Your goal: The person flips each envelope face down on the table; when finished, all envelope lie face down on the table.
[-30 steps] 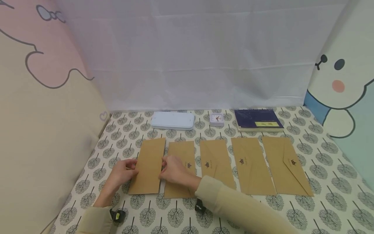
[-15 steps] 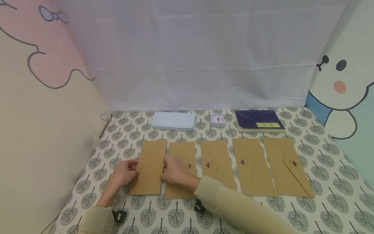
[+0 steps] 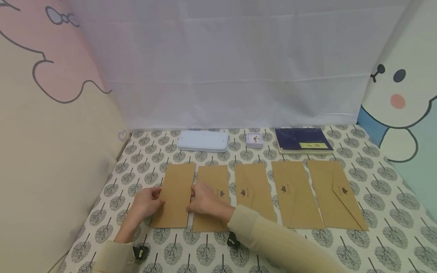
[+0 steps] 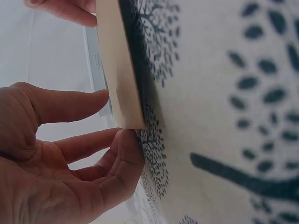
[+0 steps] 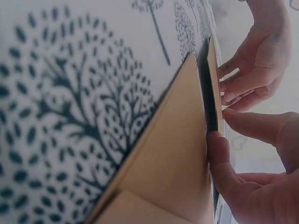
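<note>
A plain brown paper envelope (image 3: 175, 197) is leftmost in a row of several, its unprinted face up. My left hand (image 3: 147, 203) pinches its left edge; in the left wrist view the thumb of that hand (image 4: 70, 158) lies on the face of the envelope (image 4: 119, 70) and the fingertips meet its edge. At the opposite edge my right hand (image 3: 206, 199) pinches it between thumb and forefinger. The right wrist view shows this envelope (image 5: 215, 79) slightly raised off the cloth. Beneath my right hand lies a second envelope (image 3: 209, 174), partly covered by it.
Further right lie more crown-printed envelopes, among them a middle one (image 3: 250, 174) and a far-right one (image 3: 327, 189). Behind the row stand a white case (image 3: 203, 140), a small square clock (image 3: 254, 140) and a dark blue book (image 3: 300, 138). A tree-patterned cloth (image 3: 205, 254) covers the table.
The leftmost envelope has shifted very slightly toward me, with both hands keeping their hold. The head view has moved a little. The other envelopes stay put.
</note>
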Tool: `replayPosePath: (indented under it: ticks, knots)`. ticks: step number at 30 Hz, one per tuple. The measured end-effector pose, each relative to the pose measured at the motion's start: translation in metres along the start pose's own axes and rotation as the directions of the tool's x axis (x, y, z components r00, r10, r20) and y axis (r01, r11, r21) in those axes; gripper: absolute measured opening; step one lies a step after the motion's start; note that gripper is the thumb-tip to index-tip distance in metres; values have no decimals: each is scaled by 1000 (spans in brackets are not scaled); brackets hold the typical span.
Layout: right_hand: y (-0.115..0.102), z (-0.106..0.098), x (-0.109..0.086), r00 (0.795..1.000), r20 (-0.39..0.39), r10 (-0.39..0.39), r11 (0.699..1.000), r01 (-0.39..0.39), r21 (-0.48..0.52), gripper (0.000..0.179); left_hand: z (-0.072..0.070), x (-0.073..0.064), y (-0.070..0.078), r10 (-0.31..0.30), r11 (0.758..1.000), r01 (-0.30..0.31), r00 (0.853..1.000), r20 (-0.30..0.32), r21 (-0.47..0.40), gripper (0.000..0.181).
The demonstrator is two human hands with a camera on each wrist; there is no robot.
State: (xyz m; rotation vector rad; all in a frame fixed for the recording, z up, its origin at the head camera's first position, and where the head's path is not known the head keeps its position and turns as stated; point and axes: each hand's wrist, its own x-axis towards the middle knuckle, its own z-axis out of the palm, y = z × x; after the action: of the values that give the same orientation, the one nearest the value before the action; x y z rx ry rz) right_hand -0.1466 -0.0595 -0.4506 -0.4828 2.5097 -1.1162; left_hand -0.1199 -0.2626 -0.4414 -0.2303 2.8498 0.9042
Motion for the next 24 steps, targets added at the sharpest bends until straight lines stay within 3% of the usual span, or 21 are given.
replayPosePath:
  ticks: [15,24]
  knots:
    - [-1,-1,-3,1000,16,18,1000,-18,-4,34,1,0,-1,-38,999,37,999,23,19,50]
    - [-6,-5,-8,1000,10,-11,1000,11,20,33,-2,0,0,-10,1000,10,1000,19,1,50]
